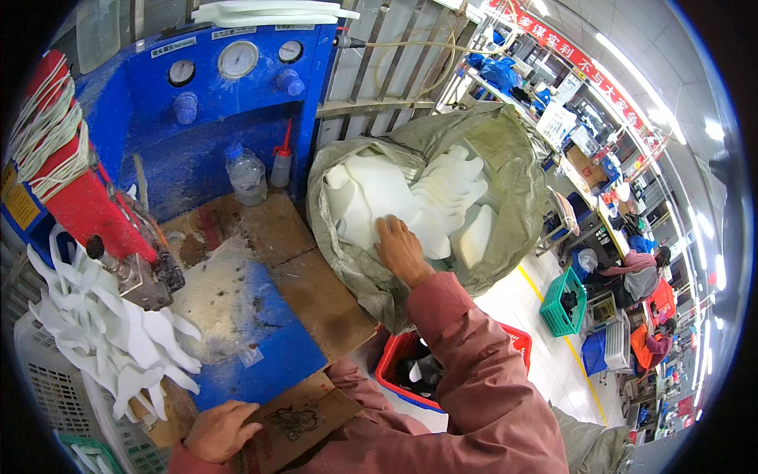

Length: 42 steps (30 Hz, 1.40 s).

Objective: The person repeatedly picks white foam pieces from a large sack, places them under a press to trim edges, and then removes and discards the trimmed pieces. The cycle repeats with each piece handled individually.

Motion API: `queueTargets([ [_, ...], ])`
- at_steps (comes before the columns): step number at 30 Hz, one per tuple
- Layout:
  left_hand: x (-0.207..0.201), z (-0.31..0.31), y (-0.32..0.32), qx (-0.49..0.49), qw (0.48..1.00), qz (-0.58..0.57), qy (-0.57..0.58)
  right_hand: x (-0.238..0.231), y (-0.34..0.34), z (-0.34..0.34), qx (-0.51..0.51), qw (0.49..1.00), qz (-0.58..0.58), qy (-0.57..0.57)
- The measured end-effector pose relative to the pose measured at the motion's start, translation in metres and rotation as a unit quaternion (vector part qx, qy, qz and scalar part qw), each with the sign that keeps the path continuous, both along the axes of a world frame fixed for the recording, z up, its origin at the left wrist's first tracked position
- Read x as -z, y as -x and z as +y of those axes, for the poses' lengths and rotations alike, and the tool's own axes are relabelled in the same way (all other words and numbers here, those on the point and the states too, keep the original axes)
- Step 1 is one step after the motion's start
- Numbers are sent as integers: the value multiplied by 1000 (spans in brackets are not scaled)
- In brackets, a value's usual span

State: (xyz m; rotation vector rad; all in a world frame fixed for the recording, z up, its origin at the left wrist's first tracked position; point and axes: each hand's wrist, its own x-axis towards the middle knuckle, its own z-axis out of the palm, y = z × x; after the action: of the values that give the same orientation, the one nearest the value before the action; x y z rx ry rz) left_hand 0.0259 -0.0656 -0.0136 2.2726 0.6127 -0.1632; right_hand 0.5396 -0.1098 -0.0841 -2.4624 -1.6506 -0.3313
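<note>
My right hand (401, 246) reaches into a large olive woven sack (505, 170). Its slightly bent fingers rest on white, curved, sheet-like pieces (375, 189) stacked inside; no grip on one shows. Beside it, more of these pieces stand fanned in a row. At the near edge of the work surface, my left hand (221, 430) lies by a brown cardboard flap (296, 423), thumb apart from the loosely bent fingers and nothing visible in it. A red machine arm (99, 193) wound with pale cord ends in a metal head (150, 284) over the dusty blue plate (276, 340).
Cut white strips (118, 340) heap over a pale plastic basket (59, 379) at left. A blue panel carries gauges (237, 60); a clear bottle (247, 178) and a red-tipped bottle (282, 162) stand below. A red crate (395, 355) with dark items sits under my right arm. People work far right.
</note>
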Motion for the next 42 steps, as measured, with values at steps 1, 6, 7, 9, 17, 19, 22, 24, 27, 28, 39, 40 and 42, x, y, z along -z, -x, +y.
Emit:
queueTargets([
  [1, 0, 2, 1, 0, 1000, -1, 2, 1, -4, -1, 8, 1000, 16, 1],
  [6, -2, 13, -8, 4, 1000, -13, 2, -62, -19, -15, -10, 970, 22, -241],
  [7, -3, 15, -11, 2, 1000, -22, 5, -88, -19, -25, 20, 963, 82, -257],
  [9, -7, 18, -16, -11, 999, -43, 8, -142, -10, -49, 54, 944, 123, -302],
  [17, 1, 20, -63, -143, 917, -271, 255, -204, 121, -123, -202, 779, 539, -249],
  [19, 7, 26, -71, -150, 842, -318, 408, -178, 143, -105, -199, 737, 631, -137],
  [22, 8, 25, -46, -164, 740, -340, 557, -129, 175, -66, -125, 613, 777, -74],
  [24, 10, 19, -22, -218, 718, -337, 569, -104, 188, -41, -149, 495, 851, -94],
  [27, 19, 3, 5, -333, 694, -347, 536, -84, 203, -26, -151, 436, 878, -131],
  [28, 21, -2, 13, -334, 664, -354, 568, -81, 207, -23, -153, 432, 879, -130],
  [39, 39, -20, 39, -376, 694, -326, 520, -77, 243, -1, -105, 404, 896, -152],
  [40, 34, -20, 36, -374, 707, -332, 500, -82, 244, 1, -80, 440, 880, -160],
  [42, 18, -23, 31, -429, 739, -345, 387, -95, 247, -5, -82, 538, 814, -203],
])
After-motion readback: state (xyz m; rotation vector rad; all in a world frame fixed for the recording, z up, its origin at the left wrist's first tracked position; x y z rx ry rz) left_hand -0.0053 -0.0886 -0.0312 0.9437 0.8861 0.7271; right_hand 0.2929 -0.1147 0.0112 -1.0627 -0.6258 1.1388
